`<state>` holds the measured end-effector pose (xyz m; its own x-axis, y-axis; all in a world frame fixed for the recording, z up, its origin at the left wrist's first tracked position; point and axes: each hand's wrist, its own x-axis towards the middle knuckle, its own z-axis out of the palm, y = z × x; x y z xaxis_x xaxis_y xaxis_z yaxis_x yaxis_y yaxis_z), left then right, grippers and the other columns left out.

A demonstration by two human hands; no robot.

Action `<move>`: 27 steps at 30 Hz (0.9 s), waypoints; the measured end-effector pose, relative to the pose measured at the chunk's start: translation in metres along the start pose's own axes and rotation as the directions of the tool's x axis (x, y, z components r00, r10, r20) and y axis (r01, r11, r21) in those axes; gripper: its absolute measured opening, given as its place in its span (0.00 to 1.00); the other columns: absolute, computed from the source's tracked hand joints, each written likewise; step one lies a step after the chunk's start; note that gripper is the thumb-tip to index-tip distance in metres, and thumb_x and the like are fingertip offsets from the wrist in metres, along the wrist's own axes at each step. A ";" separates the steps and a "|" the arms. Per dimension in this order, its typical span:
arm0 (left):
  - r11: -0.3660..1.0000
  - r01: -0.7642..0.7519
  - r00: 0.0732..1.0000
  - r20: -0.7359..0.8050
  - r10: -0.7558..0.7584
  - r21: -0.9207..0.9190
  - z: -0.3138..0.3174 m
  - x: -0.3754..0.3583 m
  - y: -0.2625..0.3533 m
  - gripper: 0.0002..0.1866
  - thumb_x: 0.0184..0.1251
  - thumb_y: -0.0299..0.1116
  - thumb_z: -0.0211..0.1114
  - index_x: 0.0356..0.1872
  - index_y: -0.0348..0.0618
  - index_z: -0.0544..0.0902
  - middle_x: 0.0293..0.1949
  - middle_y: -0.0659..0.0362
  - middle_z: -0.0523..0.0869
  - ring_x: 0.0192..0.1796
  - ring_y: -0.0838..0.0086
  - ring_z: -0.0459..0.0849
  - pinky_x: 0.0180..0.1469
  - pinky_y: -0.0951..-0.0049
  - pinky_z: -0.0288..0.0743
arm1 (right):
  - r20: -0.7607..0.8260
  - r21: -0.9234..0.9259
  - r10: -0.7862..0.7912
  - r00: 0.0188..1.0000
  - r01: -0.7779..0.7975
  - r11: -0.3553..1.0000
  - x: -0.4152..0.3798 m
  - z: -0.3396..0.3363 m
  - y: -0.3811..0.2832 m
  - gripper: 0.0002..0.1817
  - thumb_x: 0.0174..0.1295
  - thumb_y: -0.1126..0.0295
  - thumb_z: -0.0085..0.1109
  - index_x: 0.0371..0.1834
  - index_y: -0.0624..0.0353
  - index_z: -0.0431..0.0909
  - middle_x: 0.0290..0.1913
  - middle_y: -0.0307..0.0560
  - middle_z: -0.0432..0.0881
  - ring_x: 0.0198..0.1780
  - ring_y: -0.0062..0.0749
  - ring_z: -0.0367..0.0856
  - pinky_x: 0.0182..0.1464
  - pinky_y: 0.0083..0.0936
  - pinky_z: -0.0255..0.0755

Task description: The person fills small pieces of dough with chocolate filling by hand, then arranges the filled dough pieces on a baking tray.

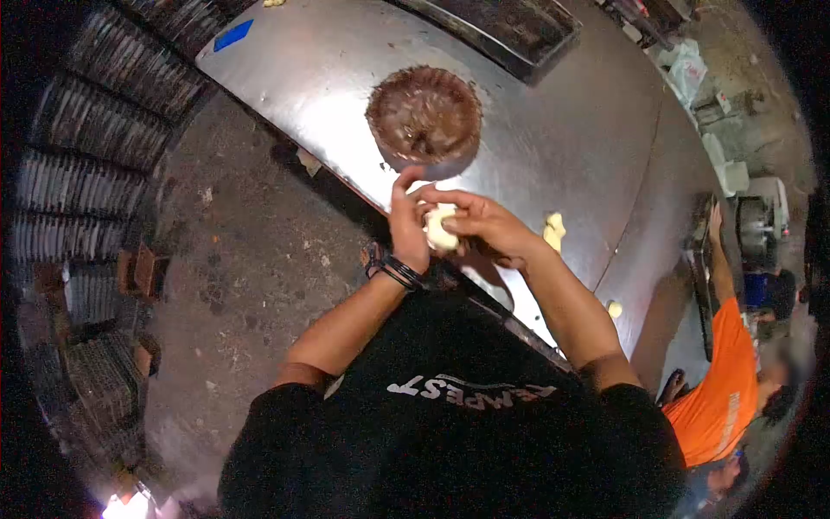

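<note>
Both my hands meet just past the table's near edge, around a pale yellow lump that looks like dough [442, 227]. My right hand [484, 227] grips the lump between thumb and fingers. My left hand [408, 227], with dark bands at the wrist, is curled against the lump's other side, one finger pointing up. Right beyond my hands stands a round container [425, 117] heaped with glossy dark brown paste. To the right, a pale dough piece [554, 231] lies on the metal table, with a smaller dough piece [615, 309] nearer me.
A dark metal tray [510, 35] sits at the table's far side. A blue flat item [233, 35] lies at the far left corner. Racks of stacked trays [73, 186] line the left. At right, a person in an orange shirt [718, 389] reaches over another dark tray [699, 277].
</note>
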<state>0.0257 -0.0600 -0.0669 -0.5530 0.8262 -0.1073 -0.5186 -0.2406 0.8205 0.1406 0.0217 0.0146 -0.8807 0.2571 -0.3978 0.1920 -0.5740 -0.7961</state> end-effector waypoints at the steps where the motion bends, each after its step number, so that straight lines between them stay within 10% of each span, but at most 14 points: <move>1: 0.992 0.079 0.978 -0.184 -0.096 -0.099 -0.011 0.014 0.008 0.31 0.72 0.57 0.40 0.63 0.42 0.62 0.59 0.55 0.68 0.54 0.69 0.72 0.53 0.68 0.67 | -0.107 -0.309 -0.093 0.990 0.056 0.949 0.023 0.003 -0.010 0.23 0.62 0.70 0.57 0.62 0.56 0.70 0.42 0.44 0.83 0.38 0.23 0.82 0.37 0.21 0.76; 3: 0.996 0.062 0.941 -0.328 -0.080 -0.064 -0.037 0.046 0.013 0.31 0.72 0.57 0.38 0.63 0.42 0.61 0.57 0.54 0.71 0.51 0.70 0.73 0.50 0.70 0.68 | -0.070 -0.905 -0.516 0.854 0.163 0.393 0.067 0.004 -0.031 0.21 0.60 0.72 0.55 0.58 0.58 0.72 0.40 0.51 0.83 0.38 0.37 0.82 0.40 0.32 0.75; 5: 0.987 0.071 0.940 -0.321 -0.115 -0.147 -0.049 0.068 0.022 0.33 0.72 0.59 0.38 0.65 0.42 0.58 0.58 0.50 0.71 0.54 0.67 0.72 0.54 0.68 0.66 | -0.124 -0.991 -0.487 0.864 -0.080 0.110 0.108 0.007 -0.052 0.17 0.56 0.74 0.53 0.51 0.60 0.74 0.39 0.59 0.81 0.40 0.54 0.80 0.43 0.42 0.73; 10: 0.952 0.163 0.964 -0.163 -0.209 -0.259 -0.050 0.092 0.043 0.35 0.72 0.59 0.38 0.68 0.42 0.52 0.60 0.45 0.67 0.59 0.63 0.69 0.63 0.61 0.59 | -0.188 -0.978 -0.363 0.913 -0.139 0.155 0.158 -0.002 -0.056 0.12 0.54 0.76 0.53 0.43 0.62 0.74 0.36 0.60 0.81 0.40 0.52 0.80 0.42 0.37 0.74; 13: 0.927 0.224 0.966 -0.058 -0.252 -0.301 -0.057 0.092 0.051 0.34 0.73 0.58 0.36 0.68 0.42 0.53 0.61 0.47 0.66 0.61 0.63 0.67 0.64 0.60 0.58 | -0.433 -0.474 0.018 0.901 -0.245 0.846 0.144 -0.020 -0.073 0.12 0.56 0.78 0.53 0.44 0.61 0.74 0.39 0.49 0.81 0.40 0.36 0.81 0.39 0.27 0.74; 15: 0.953 0.206 0.975 -0.042 -0.220 -0.220 -0.058 0.096 0.059 0.32 0.74 0.56 0.35 0.68 0.42 0.55 0.61 0.49 0.65 0.62 0.62 0.66 0.64 0.60 0.57 | -0.369 -0.226 0.066 0.927 -0.158 0.961 0.130 -0.033 -0.072 0.14 0.58 0.80 0.53 0.49 0.60 0.72 0.44 0.43 0.79 0.43 0.25 0.79 0.39 0.19 0.74; 19: 0.921 -0.052 0.996 -0.053 0.078 0.385 -0.048 0.093 0.082 0.31 0.74 0.52 0.31 0.67 0.40 0.60 0.65 0.51 0.63 0.65 0.63 0.64 0.64 0.61 0.60 | -0.302 0.260 -0.057 0.952 0.140 0.955 0.093 -0.034 -0.048 0.19 0.56 0.79 0.54 0.53 0.59 0.71 0.48 0.48 0.78 0.47 0.31 0.79 0.43 0.24 0.78; 22: 0.941 -0.248 0.951 0.242 0.191 0.232 -0.020 0.087 0.092 0.28 0.76 0.47 0.33 0.66 0.36 0.60 0.62 0.49 0.67 0.63 0.65 0.66 0.64 0.67 0.59 | -0.238 0.534 -0.194 0.952 0.295 0.792 0.056 -0.027 -0.039 0.26 0.53 0.77 0.58 0.58 0.57 0.68 0.53 0.54 0.76 0.48 0.36 0.79 0.43 0.26 0.78; 27: 0.927 0.328 0.802 0.466 -0.374 0.179 0.042 0.039 0.051 0.22 0.74 0.44 0.47 0.52 0.33 0.76 0.42 0.58 0.82 0.42 0.79 0.78 0.44 0.78 0.72 | -0.309 0.507 -0.327 0.893 0.446 0.738 -0.022 -0.032 0.008 0.30 0.55 0.78 0.59 0.62 0.52 0.63 0.50 0.49 0.76 0.43 0.34 0.81 0.38 0.22 0.78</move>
<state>0.0052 -0.0186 -0.0056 0.0538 0.9899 -0.1313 -0.5454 0.1393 0.8265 0.1754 0.0362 0.0020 -0.7153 0.6578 -0.2358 -0.4704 -0.7028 -0.5337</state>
